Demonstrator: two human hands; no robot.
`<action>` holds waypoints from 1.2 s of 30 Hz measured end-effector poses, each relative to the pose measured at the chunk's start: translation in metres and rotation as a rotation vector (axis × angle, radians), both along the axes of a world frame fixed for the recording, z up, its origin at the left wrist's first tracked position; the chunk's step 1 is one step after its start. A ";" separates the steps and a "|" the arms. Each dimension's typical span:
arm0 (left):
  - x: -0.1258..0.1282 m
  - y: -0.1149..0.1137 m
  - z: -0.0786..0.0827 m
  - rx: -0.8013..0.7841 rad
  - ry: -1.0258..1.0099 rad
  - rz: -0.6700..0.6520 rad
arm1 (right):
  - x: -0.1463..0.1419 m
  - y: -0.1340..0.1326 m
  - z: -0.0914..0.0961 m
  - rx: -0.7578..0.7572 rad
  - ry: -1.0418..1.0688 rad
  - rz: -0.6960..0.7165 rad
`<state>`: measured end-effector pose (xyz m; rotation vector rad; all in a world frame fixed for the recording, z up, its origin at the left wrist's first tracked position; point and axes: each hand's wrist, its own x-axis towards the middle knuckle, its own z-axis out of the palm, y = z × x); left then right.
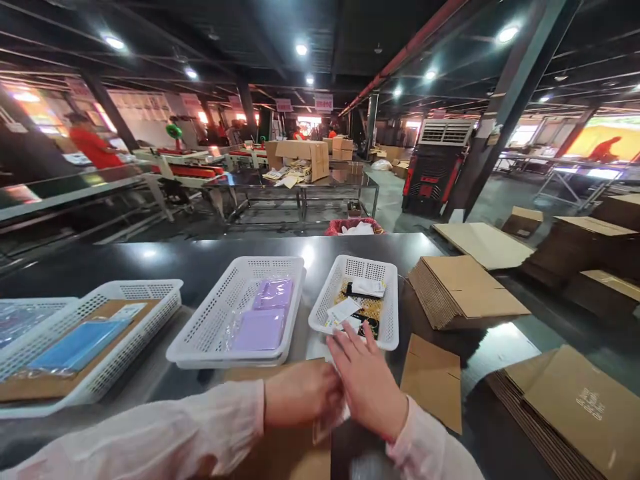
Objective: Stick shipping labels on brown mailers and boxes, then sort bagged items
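Note:
My left hand [303,393] is closed, its fingers curled at a pale, partly see-through packet [329,425] that is blurred and mostly hidden. Right against it, my right hand [370,383] has its fingers stretched out and apart, over the front rim of a small white basket [393,313]. That basket holds white paper slips [345,311], black pieces and gold-patterned packets. Under my left wrist lies a flat brown cardboard piece [295,453]. Just left of the small basket stands a larger white basket [207,327] with two lilac items in clear wrap [260,329].
At the left, another white basket [170,293] holds a blue wrapped item [83,343] on cardboard. Folded cartons [475,287] are stacked at the right, with more cardboard [575,407] nearer. A red-lined bin [355,227] stands beyond the dark table. A person in red [95,143] is far left.

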<state>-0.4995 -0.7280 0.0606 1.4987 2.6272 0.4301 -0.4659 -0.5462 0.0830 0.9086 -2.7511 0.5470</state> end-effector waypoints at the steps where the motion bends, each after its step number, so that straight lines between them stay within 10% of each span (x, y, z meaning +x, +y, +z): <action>1: 0.012 0.009 0.004 -0.073 0.056 -0.171 | 0.000 0.005 -0.004 0.039 -0.166 0.073; 4: 0.020 0.024 0.010 -0.106 0.070 -0.391 | 0.014 0.032 -0.038 -0.045 -0.524 0.047; 11: -0.086 0.064 -0.014 0.223 -0.263 0.329 | 0.071 0.115 -0.108 -0.561 -0.535 -0.496; 16: -0.125 0.092 -0.025 0.257 -0.275 0.604 | 0.104 0.107 -0.123 -0.969 -0.484 -0.853; 21: -0.054 0.090 -0.011 0.248 -0.359 0.460 | 0.138 0.087 -0.104 -0.964 -0.445 -0.903; 29: 0.117 0.018 0.039 0.467 -0.445 0.051 | 0.199 0.038 -0.040 -0.641 -0.271 -0.503; 36: 0.162 -0.041 0.048 0.563 -0.796 0.348 | 0.232 -0.018 0.000 -0.549 -0.734 -0.345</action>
